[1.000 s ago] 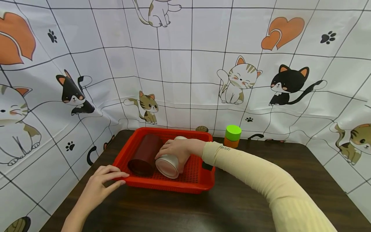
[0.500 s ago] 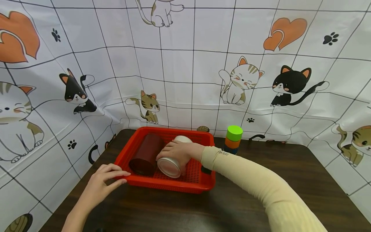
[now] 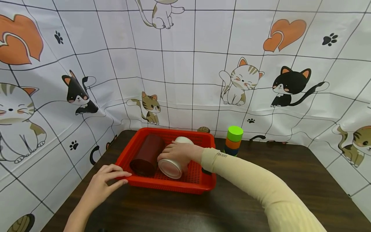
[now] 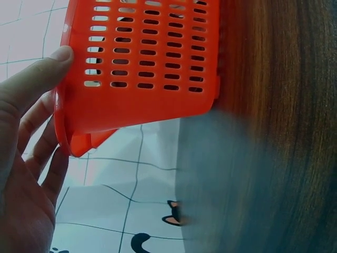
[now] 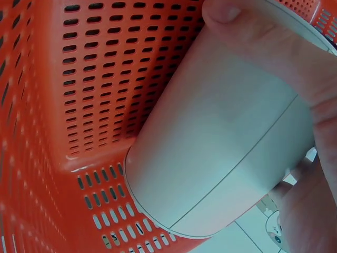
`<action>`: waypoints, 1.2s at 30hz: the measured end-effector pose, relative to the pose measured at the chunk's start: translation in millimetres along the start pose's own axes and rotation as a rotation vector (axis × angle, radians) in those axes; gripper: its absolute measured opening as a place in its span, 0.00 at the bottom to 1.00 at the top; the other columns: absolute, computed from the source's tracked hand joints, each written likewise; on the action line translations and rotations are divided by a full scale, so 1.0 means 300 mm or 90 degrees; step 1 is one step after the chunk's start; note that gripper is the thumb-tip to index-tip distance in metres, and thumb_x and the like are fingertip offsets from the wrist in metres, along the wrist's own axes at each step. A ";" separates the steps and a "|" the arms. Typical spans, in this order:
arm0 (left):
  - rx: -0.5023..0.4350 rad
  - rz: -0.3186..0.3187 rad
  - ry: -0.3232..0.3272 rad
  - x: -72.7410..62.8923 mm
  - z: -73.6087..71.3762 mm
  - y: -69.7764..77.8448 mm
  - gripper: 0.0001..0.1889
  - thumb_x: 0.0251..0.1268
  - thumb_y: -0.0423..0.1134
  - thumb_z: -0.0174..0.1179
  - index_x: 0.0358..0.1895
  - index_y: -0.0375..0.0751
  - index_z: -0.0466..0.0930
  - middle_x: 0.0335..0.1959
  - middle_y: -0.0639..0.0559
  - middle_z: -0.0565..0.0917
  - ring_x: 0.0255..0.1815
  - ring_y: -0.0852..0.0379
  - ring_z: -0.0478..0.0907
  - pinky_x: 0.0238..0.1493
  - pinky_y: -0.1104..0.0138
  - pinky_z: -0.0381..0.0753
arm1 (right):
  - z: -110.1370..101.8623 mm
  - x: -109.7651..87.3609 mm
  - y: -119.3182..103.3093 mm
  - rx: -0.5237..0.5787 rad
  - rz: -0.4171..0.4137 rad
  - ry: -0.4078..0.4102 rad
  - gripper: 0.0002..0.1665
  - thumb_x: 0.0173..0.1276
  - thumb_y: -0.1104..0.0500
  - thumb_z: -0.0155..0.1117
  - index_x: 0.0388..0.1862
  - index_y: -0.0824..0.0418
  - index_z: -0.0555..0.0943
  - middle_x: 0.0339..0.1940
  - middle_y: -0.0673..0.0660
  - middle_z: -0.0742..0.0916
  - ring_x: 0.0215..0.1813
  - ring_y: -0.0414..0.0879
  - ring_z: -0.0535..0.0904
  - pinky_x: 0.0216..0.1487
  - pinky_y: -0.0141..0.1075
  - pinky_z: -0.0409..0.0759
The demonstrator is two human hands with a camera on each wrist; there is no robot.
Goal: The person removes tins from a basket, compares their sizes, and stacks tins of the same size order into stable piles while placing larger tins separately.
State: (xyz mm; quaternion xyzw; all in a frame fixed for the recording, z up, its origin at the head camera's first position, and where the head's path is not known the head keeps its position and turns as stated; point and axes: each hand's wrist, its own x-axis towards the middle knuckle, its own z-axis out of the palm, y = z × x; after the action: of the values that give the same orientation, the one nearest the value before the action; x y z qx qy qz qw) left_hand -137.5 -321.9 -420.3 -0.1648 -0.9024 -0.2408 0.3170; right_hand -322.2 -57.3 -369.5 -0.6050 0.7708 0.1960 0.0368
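A red perforated plastic basket (image 3: 166,184) rests on the dark wooden table. My left hand (image 3: 101,183) pinches its rim at the front left corner; in the left wrist view the thumb (image 4: 45,71) lies on one side of the rim and the fingers on the other. Inside the basket, my right hand (image 3: 179,154) grips a white cylindrical canister (image 3: 170,169) that lies on its side, its round end toward me. The right wrist view shows the thumb across the canister's smooth wall (image 5: 210,132). Beside it on the left lies a dark brown cylinder (image 3: 149,149), touched by neither hand.
A small stack of green, orange and dark blue round pieces (image 3: 233,140) stands behind the right forearm, right of the basket. Cat-patterned white sheeting (image 3: 176,71) borders the table at the back and sides. Bare dark tabletop (image 3: 232,196) lies in front.
The head view has shifted slightly, so more of the coloured stack shows past the sleeve. Both hands keep their holds, and the basket and cylinders look the same.
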 end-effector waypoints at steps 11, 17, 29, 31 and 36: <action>-0.002 -0.004 0.002 -0.003 0.010 -0.001 0.22 0.38 0.30 0.78 0.39 0.60 0.90 0.37 0.66 0.81 0.42 0.72 0.66 0.38 0.74 0.66 | 0.010 0.005 0.013 -0.021 -0.031 0.028 0.62 0.41 0.44 0.84 0.74 0.41 0.60 0.70 0.45 0.74 0.72 0.48 0.69 0.75 0.52 0.64; -0.013 0.003 0.008 0.003 0.012 -0.004 0.23 0.38 0.30 0.78 0.39 0.60 0.90 0.37 0.65 0.81 0.42 0.72 0.66 0.37 0.76 0.66 | 0.003 0.000 0.016 -0.003 -0.025 0.027 0.62 0.41 0.44 0.84 0.75 0.42 0.60 0.71 0.46 0.73 0.73 0.49 0.68 0.75 0.52 0.64; -0.030 0.014 0.017 0.001 0.006 -0.006 0.23 0.39 0.29 0.78 0.40 0.59 0.90 0.37 0.64 0.81 0.41 0.73 0.66 0.36 0.76 0.64 | 0.012 -0.005 0.019 0.081 0.022 0.040 0.63 0.42 0.46 0.83 0.76 0.40 0.58 0.71 0.46 0.73 0.71 0.50 0.67 0.75 0.58 0.60; -0.032 0.018 0.021 -0.003 0.007 -0.006 0.23 0.37 0.28 0.78 0.40 0.59 0.90 0.37 0.64 0.81 0.41 0.73 0.66 0.36 0.76 0.64 | 0.018 -0.009 0.018 0.103 0.032 0.048 0.63 0.42 0.46 0.84 0.75 0.39 0.58 0.71 0.45 0.73 0.71 0.50 0.67 0.75 0.60 0.59; -0.035 0.020 0.022 -0.004 0.011 -0.004 0.23 0.37 0.28 0.78 0.40 0.59 0.90 0.37 0.64 0.81 0.42 0.73 0.66 0.36 0.76 0.65 | 0.028 -0.030 0.025 0.172 0.072 0.091 0.63 0.42 0.44 0.84 0.75 0.38 0.58 0.71 0.45 0.72 0.70 0.49 0.66 0.73 0.64 0.59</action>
State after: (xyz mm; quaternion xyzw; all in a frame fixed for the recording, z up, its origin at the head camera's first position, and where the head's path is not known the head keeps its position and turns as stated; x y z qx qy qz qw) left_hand -138.9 -321.3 -423.8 -0.1832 -0.8872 -0.2631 0.3318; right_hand -328.6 -44.6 -372.7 -0.5626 0.8237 0.0484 0.0518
